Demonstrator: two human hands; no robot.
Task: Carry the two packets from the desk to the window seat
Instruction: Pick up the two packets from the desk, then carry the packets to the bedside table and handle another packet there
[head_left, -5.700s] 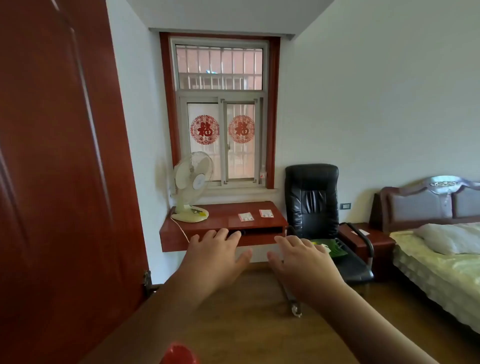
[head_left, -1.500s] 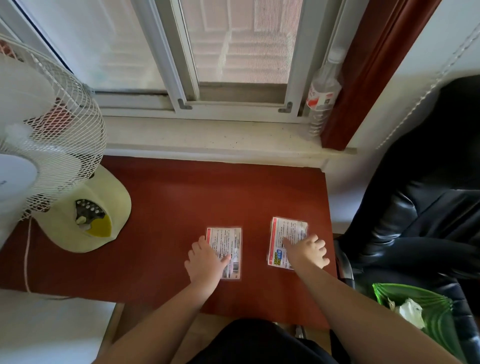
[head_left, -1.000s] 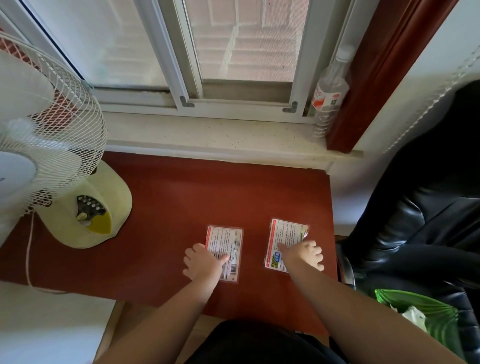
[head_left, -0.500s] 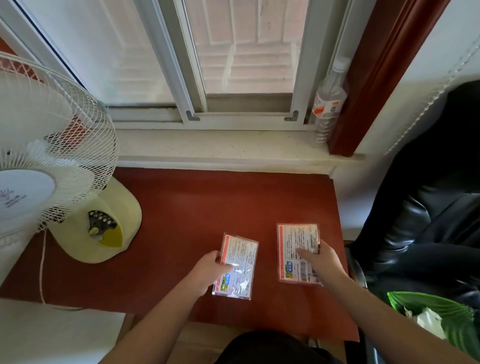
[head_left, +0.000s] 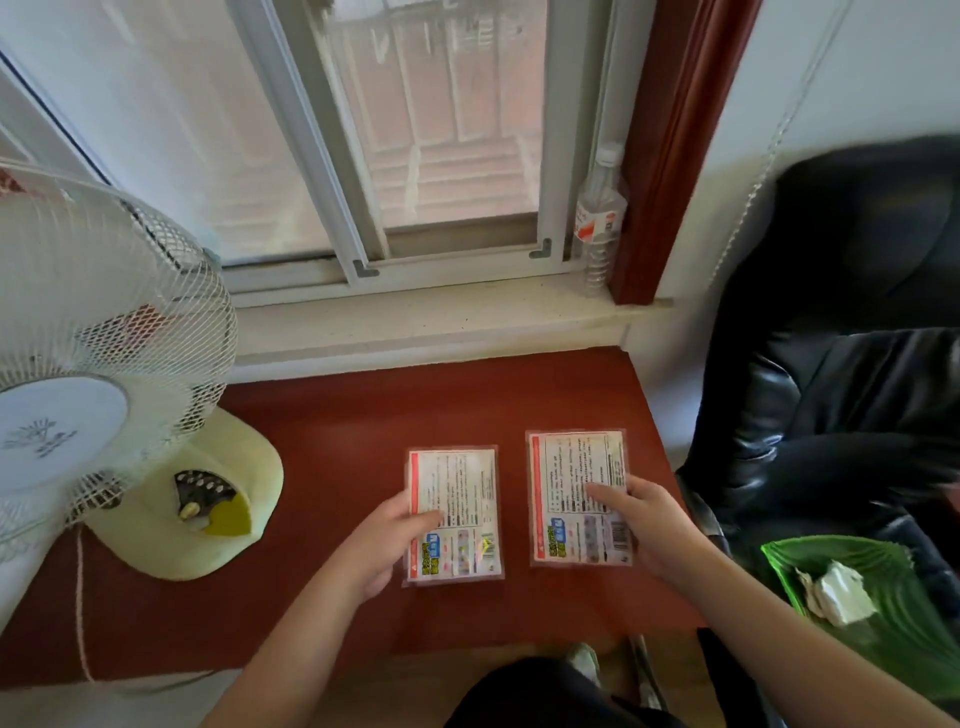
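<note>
Two flat printed packets with red edges are held side by side above the red-brown desk (head_left: 332, 447). My left hand (head_left: 387, 535) grips the left packet (head_left: 460, 499) by its left edge, thumb on top. My right hand (head_left: 644, 519) grips the right packet (head_left: 571, 478) by its right edge, thumb across its face. Both packets face up toward me. The pale stone window seat (head_left: 415, 322) runs along the back of the desk, below the window frame.
A white desk fan (head_left: 78, 364) on a yellow base (head_left: 208, 519) fills the desk's left side. A clear plastic bottle (head_left: 600, 218) stands at the sill's right end. A black leather chair (head_left: 841, 364) is to the right, holding a green tray (head_left: 883, 597) with crumpled paper.
Both hands went from resting on the packets on the desk to gripping them and lifting them. The packets now sit higher and closer to the camera.
</note>
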